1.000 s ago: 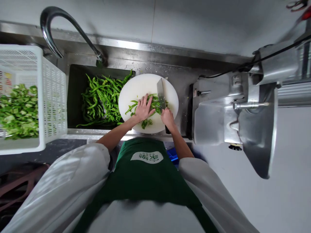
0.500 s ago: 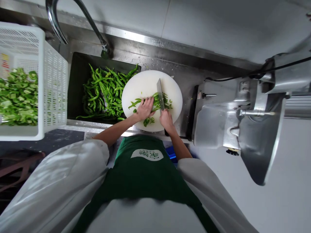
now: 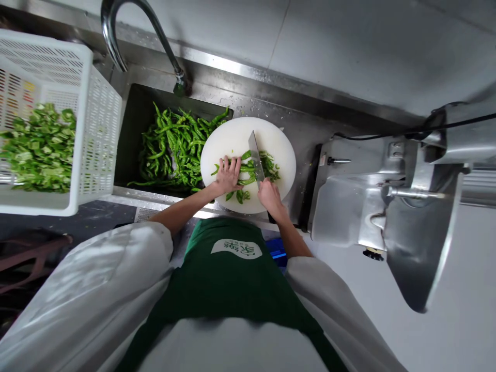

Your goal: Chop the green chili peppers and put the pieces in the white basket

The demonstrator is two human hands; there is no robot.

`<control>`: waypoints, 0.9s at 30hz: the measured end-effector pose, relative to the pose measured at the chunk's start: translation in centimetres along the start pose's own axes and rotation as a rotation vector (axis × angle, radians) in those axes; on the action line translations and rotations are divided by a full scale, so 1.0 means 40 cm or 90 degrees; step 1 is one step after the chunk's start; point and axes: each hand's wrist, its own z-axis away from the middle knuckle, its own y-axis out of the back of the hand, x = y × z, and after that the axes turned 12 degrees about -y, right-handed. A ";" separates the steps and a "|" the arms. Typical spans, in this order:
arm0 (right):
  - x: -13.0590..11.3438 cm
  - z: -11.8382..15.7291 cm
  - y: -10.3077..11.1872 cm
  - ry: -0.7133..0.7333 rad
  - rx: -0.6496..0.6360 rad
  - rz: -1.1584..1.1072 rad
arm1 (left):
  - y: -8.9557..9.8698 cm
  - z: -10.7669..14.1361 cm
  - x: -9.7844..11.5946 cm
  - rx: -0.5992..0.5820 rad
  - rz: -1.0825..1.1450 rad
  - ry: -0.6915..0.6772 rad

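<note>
1. The right hand (image 3: 270, 196) grips a broad steel cleaver (image 3: 256, 157) over a round white cutting board (image 3: 220, 139).
2. The left hand (image 3: 228, 176), left of that grip, rests on long green peppers (image 3: 248, 169).
3. Chopped green pieces (image 3: 271, 164) lie beyond the grip, beside the cleaver.

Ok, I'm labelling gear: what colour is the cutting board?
White; the head view shows the cutting board best.

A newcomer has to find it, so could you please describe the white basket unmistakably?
Start at the tall curved faucet, then the dark basin beside it, holding whole green peppers. The white basket is just left of that basin. Unlike the flat white board, it has perforated walls.
</note>
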 end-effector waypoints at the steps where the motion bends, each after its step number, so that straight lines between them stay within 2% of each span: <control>1: -0.006 -0.012 -0.012 -0.003 -0.006 0.001 | -0.003 0.001 -0.002 0.004 0.001 -0.008; 6: -0.007 -0.057 -0.026 -0.005 -0.011 -0.013 | -0.017 0.003 -0.015 0.037 -0.005 -0.027; 12: 0.003 -0.055 -0.008 0.015 -0.014 -0.030 | -0.019 -0.004 -0.046 0.086 -0.009 -0.044; 16: 0.017 -0.061 -0.002 0.013 -0.014 -0.035 | -0.004 -0.016 -0.058 0.092 -0.011 -0.011; 19: 0.040 -0.048 0.026 0.026 0.001 -0.019 | 0.001 -0.014 -0.055 0.099 -0.020 0.026; 23: 0.047 0.002 0.063 0.024 0.071 0.004 | -0.007 0.000 -0.034 0.089 -0.042 0.029; 27: 0.015 0.019 0.055 0.068 0.037 0.041 | -0.016 0.005 -0.011 0.087 -0.049 0.038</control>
